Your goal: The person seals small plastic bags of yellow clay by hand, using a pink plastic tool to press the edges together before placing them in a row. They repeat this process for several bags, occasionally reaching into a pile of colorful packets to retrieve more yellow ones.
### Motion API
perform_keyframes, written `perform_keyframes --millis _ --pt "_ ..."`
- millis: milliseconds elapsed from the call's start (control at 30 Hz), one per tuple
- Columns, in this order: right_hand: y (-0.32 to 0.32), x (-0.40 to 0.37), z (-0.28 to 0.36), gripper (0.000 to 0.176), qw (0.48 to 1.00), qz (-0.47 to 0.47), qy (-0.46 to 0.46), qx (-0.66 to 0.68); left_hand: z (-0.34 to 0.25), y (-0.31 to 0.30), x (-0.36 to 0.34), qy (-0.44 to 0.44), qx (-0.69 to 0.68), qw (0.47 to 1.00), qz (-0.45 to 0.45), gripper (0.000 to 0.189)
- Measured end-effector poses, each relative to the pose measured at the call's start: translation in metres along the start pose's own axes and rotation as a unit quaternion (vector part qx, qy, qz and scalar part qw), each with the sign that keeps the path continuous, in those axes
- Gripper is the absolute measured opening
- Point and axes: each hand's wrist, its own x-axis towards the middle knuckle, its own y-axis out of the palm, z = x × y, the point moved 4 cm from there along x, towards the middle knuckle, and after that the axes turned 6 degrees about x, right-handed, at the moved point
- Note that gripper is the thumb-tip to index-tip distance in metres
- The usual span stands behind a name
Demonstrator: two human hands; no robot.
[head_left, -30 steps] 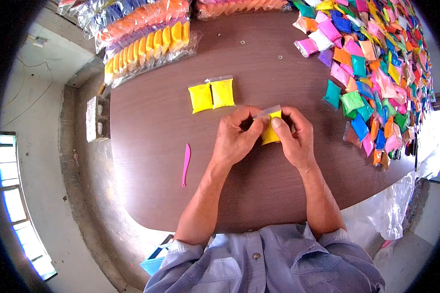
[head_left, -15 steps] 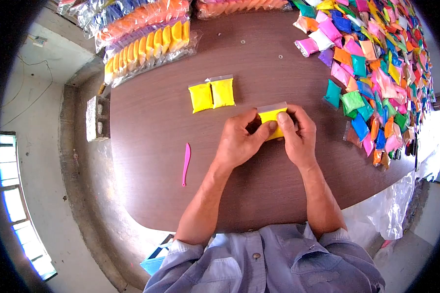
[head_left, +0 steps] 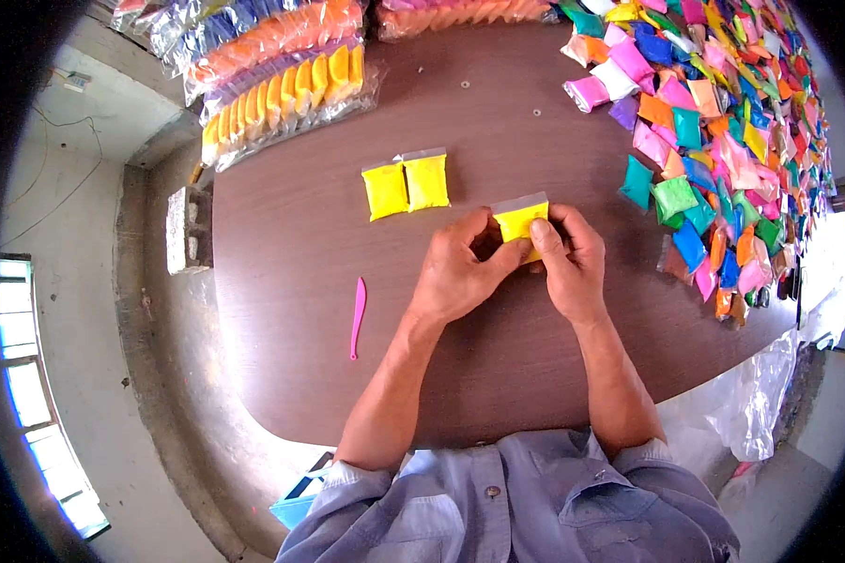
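One packet (head_left: 519, 223) edged outward in both hands (head_left: 455, 277); two packets (head_left: 406, 184) beyond.

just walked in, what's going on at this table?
A person grips a yellow packet with the left hand and right hand, thumbs on top, over the brown table. Just beyond lie two more yellow packets side by side. A pink tool lies to the left, and a heap of mixed-colour packets covers the table's right side.
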Motion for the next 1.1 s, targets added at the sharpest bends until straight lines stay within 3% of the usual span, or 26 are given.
perform_keyframes --millis 100,233,333,533,867,933,1100 --pt "0.004 0.000 0.008 0.028 1.000 0.002 0.010 0.002 0.008 -0.002 0.000 -0.050 -0.015 0.998 -0.018 0.018" --pt "0.004 0.000 0.007 0.027 1.000 0.002 0.008 -0.023 0.001 -0.005 0.002 -0.041 0.019 0.999 -0.013 0.020" --pt "-0.002 0.001 -0.001 0.027 0.999 -0.021 -0.025 -0.021 -0.003 0.000 -0.001 -0.021 -0.068 0.997 -0.011 0.024" --pt "0.003 0.001 0.003 0.029 0.999 -0.037 -0.022 -0.024 -0.001 0.001 0.000 0.019 0.044 0.999 -0.025 0.022" --pt "0.002 0.001 -0.001 0.025 0.999 -0.033 -0.004 -0.017 -0.007 -0.003 0.000 0.013 -0.004 1.000 -0.009 0.022" --pt "0.001 0.000 -0.003 0.023 1.000 -0.013 0.005 -0.013 0.001 0.000 0.000 -0.049 -0.087 0.995 -0.028 0.019" --pt "0.008 0.000 0.011 0.022 1.000 0.007 0.011 -0.022 0.007 -0.005 0.002 -0.019 -0.031 0.998 -0.044 0.017"
